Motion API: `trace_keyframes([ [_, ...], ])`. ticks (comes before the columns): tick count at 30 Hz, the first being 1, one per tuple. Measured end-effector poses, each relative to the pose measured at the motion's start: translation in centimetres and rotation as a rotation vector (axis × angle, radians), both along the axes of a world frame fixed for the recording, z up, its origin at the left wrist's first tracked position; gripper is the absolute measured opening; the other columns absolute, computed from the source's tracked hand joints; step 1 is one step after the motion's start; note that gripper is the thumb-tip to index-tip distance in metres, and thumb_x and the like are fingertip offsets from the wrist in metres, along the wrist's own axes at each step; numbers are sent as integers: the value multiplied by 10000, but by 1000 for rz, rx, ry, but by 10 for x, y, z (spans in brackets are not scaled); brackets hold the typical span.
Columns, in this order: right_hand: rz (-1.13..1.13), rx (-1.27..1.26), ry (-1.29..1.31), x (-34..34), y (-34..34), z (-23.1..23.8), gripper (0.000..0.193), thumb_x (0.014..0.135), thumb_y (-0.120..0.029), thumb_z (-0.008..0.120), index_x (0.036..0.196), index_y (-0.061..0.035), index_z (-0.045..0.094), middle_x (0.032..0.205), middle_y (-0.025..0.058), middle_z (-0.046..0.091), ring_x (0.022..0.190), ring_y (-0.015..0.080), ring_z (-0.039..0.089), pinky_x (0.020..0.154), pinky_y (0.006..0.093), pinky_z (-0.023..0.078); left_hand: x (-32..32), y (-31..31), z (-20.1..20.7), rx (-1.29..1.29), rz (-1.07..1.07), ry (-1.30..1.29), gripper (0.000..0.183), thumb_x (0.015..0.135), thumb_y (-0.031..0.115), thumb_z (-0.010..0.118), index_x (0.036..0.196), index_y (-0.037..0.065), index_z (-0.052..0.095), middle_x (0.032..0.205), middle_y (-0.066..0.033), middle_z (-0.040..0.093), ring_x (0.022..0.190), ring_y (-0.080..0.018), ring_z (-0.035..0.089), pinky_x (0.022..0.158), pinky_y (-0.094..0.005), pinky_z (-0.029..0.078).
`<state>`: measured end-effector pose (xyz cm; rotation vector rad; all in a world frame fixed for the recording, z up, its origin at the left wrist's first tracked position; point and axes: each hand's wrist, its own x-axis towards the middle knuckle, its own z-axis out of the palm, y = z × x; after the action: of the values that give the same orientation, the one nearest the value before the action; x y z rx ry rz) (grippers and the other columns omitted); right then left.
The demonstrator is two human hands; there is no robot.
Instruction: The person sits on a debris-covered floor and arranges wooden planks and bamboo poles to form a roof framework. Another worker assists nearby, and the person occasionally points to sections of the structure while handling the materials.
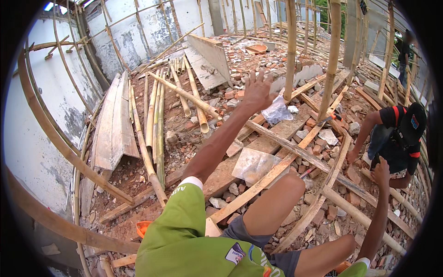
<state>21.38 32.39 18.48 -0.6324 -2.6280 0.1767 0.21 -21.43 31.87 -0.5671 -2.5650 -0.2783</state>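
My left hand [259, 92] is raised at the arm's full reach, fingers spread, with nothing in it. Just beyond its fingertips, in the picture, are a crumpled clear plastic bag [277, 110] and an upright bamboo pole [290, 51]. At the right, my right hand [381, 171] is held up with most fingers folded and one finger pointing upward; nothing shows in it. Before my knees, sawn wooden battens [295, 150] cross each other over broken brick. A tool with an orange handle [328, 119] lies on them, its kind unclear.
A co-worker in a dark cap [412, 124] bends over the rubble at the right, one hand low. Bamboo poles [157, 120] and weathered boards [113, 124] lie at the left. Upright bamboo poles [330, 60] stand ahead. An orange basin [256, 48] sits farther back.
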Motion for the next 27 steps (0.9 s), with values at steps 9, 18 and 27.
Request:
trace_keyframes([
  [9, 246, -134, -217, -8, -71, -82, 213, 834, -109, 506, 973, 38, 573, 976, 303, 581, 943, 460, 571, 814, 514, 452, -29, -192, 171, 89, 518, 1119, 771, 850, 311, 594, 1464, 31, 222, 1504, -274, 169, 1386, -470, 162, 1097, -605, 167],
  [18, 238, -206, -206, 12, -62, -89, 232, 806, -104, 522, 880, 106, 585, 799, 307, 626, 740, 421, 639, 648, 470, 503, -111, -248, -30, -601, 581, -801, 576, 718, 522, 712, 1091, 83, 685, 1053, -93, 693, 936, -219, 668, 818, -373, 521],
  [27, 187, -380, -666, 6, -58, -108, 242, 801, -110, 503, 901, 87, 602, 748, 216, 664, 595, 274, 667, 535, 381, 518, -149, 25, 78, -108, 164, -109, 905, 835, 271, 610, 1500, 91, 23, 1142, -257, 610, 1028, -376, 616, 870, -472, 493],
])
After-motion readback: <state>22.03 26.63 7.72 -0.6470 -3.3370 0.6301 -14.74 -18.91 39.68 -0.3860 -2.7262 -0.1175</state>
